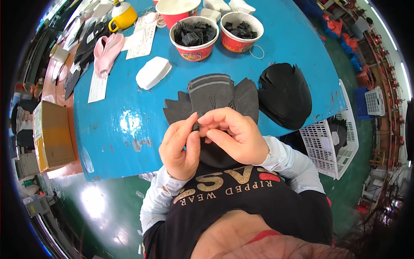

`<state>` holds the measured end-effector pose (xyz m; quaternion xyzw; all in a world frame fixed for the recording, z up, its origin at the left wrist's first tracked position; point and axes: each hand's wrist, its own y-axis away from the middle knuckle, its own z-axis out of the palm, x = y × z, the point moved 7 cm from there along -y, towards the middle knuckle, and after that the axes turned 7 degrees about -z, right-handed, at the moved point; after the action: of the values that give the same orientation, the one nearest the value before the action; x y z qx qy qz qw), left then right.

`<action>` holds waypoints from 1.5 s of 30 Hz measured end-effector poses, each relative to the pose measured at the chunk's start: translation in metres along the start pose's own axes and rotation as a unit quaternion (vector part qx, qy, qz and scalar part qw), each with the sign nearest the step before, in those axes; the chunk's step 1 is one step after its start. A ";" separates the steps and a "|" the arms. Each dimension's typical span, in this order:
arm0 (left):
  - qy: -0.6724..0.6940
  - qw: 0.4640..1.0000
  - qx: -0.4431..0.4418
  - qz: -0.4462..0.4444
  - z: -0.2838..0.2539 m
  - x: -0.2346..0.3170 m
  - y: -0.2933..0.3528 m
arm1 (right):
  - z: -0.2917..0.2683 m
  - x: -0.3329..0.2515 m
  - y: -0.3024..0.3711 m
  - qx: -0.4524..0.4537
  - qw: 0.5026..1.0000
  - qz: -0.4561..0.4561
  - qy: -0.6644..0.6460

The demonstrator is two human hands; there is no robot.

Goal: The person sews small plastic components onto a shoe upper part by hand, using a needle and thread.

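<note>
In front of my chest, both hands meet over a stack of dark grey foam shoe-sole pieces (pixel 211 91), fanned out at the near table edge. My left hand (pixel 177 149) pinches a small black piece (pixel 196 127) between thumb and fingers. From the other side, the curled fingertips of my right hand (pixel 236 137) close on the same piece; its exact shape is mostly covered. Right of the hands lies a second stack of black sole-shaped sheets (pixel 288 97). Two red and white paper tubs, one (pixel 195 54) left and one (pixel 236 44) right, hold small black pieces.
A white bundle (pixel 154 73) lies left of the foam stack on the blue table (pixel 116 142). Farther left are a pink shoe (pixel 108 54), paper sheets and a yellow mug (pixel 123 18). A cardboard box (pixel 54 136) stands left; a white plastic crate (pixel 323 144) stands right.
</note>
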<state>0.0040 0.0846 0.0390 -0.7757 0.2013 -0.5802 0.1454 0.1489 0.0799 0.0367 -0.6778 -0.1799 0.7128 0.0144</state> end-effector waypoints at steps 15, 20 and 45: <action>-0.373 0.926 0.059 -0.021 -0.093 -0.094 0.016 | -0.173 0.031 -0.189 -0.076 0.724 0.069 0.682; -0.350 0.935 -0.001 -0.045 -0.088 -0.096 0.028 | -0.169 0.052 -0.201 -0.129 0.666 0.149 0.719; -0.196 0.974 0.110 0.026 -0.062 -0.021 0.016 | -0.227 0.057 -0.188 -0.016 0.852 0.016 0.522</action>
<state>-0.0630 0.0814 0.0313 -0.8481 0.1239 -0.4313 0.2817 0.3229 0.3240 0.0304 -0.9532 -0.1462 0.2510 0.0839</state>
